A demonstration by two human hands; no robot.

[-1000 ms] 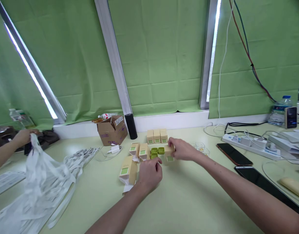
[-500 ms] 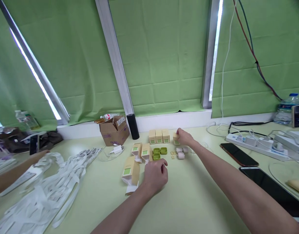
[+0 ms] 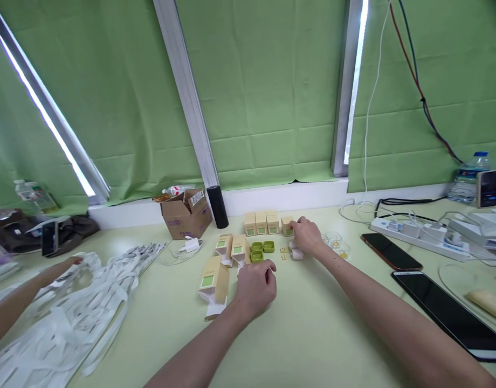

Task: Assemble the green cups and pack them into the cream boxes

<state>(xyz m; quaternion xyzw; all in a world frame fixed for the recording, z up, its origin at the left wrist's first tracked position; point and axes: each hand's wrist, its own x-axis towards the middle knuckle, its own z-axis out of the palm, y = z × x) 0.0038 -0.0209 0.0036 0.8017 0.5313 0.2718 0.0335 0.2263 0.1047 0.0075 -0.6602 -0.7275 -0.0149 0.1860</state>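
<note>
My right hand (image 3: 307, 235) reaches to the back of the table, its curled fingers against the right side of a small cream box (image 3: 287, 226) with a green front panel. That box stands just right of a row of similar boxes (image 3: 261, 223). My left hand (image 3: 256, 285) is curled into a loose fist near the table's middle; its palm side is hidden. Beyond it sit green square trays (image 3: 256, 256). To its left, open-ended cream boxes (image 3: 214, 279) lie tipped over. Small yellow pieces (image 3: 283, 253) and whitish rounded items (image 3: 297, 252) lie by my right hand.
Clear round pieces (image 3: 335, 242) lie right of my right hand. Farther right are two dark-screened devices (image 3: 434, 302) and a power strip (image 3: 418, 235). A cardboard carton (image 3: 187, 215) and black cylinder (image 3: 218, 207) stand behind. At left, another person's hand (image 3: 66, 265) touches white straps (image 3: 90, 307).
The small box has shifted left, closer to the row, with my right hand lower and on its right side. The clear round pieces show more plainly. My left hand stays curled.
</note>
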